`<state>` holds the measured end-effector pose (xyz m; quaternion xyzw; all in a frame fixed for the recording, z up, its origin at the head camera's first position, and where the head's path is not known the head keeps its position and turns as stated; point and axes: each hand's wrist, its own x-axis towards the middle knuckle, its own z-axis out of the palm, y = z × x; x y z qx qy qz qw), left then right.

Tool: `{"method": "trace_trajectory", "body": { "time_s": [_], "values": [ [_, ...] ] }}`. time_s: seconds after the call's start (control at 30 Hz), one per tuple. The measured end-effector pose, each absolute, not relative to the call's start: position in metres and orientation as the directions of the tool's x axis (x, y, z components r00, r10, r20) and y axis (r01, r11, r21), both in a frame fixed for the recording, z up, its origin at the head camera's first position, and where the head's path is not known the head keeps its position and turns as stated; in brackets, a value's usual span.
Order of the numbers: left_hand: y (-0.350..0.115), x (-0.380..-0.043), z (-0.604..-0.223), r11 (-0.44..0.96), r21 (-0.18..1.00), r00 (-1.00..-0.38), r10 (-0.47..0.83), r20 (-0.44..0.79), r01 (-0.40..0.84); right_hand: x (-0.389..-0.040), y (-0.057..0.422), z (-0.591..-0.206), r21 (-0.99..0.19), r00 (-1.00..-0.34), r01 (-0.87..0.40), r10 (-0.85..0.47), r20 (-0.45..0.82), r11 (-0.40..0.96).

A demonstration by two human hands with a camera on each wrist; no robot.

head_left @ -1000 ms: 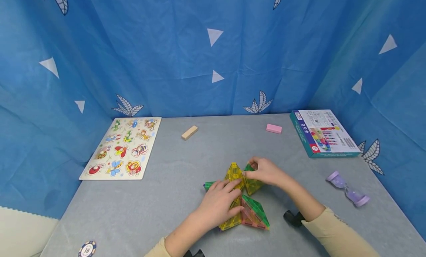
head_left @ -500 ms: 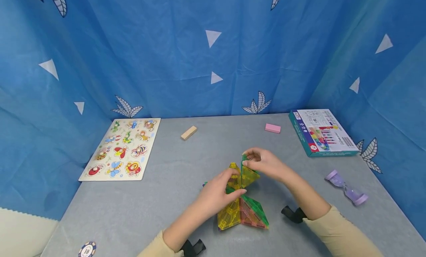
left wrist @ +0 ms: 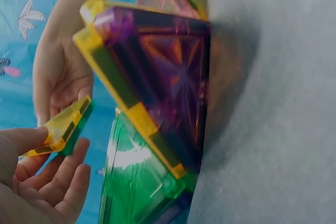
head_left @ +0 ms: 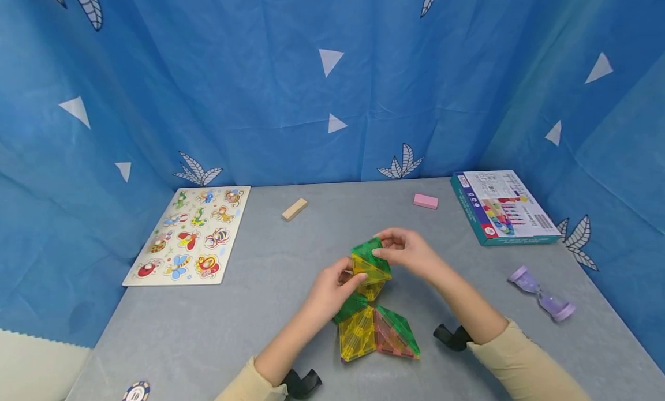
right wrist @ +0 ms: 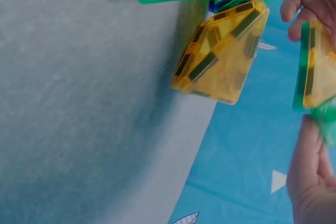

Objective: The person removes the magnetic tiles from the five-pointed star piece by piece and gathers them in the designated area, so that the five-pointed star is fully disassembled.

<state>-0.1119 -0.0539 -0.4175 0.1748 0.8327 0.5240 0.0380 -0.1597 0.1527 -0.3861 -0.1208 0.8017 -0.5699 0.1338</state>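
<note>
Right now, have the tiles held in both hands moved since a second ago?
Yes: the green-yellow tiles shifted left in the head view, judged against the pink block.

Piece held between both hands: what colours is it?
The piece is green and yellow, clearest in the head view.

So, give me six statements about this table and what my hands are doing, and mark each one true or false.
1. The left hand and the right hand both hold the green and yellow piece. True.
2. The hourglass stands upright. False: the hourglass lies on its side.
3. The pink block is nearer the box than the wooden block is. True.
4. Every tile is off the table. False: other tiles rest on the table.
5. The round chip shows the number 10. True.
6. The picture board lies on your right. False: the picture board is on your left.
</note>
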Motion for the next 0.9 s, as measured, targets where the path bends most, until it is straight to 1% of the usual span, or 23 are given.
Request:
{"method": "trace_trajectory", "body": {
  "time_s": [0.1,0.2,0.37,0.43,0.53,0.6,0.7,0.9],
  "values": [
    [-0.058,-0.116,-0.418,0.346,0.918,-0.947,0.310,0.084,0.195,-0.162,0.158,-0.388,-0.962,-0.926,-0.018,-0.367,-0.086,0.272],
    [-0.062,-0.120,-0.418,0.304,0.940,-0.951,0.302,0.060,0.156,-0.162,0.160,-0.388,-0.967,-0.917,-0.009,-0.387,-0.093,0.253],
    [-0.064,-0.121,-0.410,0.302,0.945,-0.954,0.299,0.032,0.127,-0.164,0.162,-0.387,-0.969,-0.912,-0.022,-0.401,-0.081,0.245],
    [-0.065,-0.119,-0.402,0.316,0.941,-0.955,0.296,0.026,0.123,-0.166,0.165,-0.386,-0.970,-0.920,-0.035,-0.387,-0.063,0.241],
    [-0.068,-0.116,-0.392,0.326,0.938,-0.959,0.282,0.024,0.119,-0.174,0.177,-0.383,-0.969,-0.944,-0.041,-0.327,-0.043,0.245],
    [-0.072,-0.115,-0.389,0.304,0.946,-0.962,0.272,0.031,0.116,-0.183,0.191,-0.380,-0.963,-0.962,-0.021,-0.266,-0.054,0.270],
    [-0.078,-0.121,-0.398,0.267,0.958,-0.966,0.258,0.031,0.102,-0.202,0.220,-0.379,-0.936,-0.975,0.033,-0.193,-0.106,0.350],
    [-0.080,-0.128,-0.416,0.260,0.959,-0.965,0.259,0.038,0.108,-0.236,0.275,-0.396,-0.823,-0.958,0.177,-0.097,-0.269,0.539]
  ]
}}
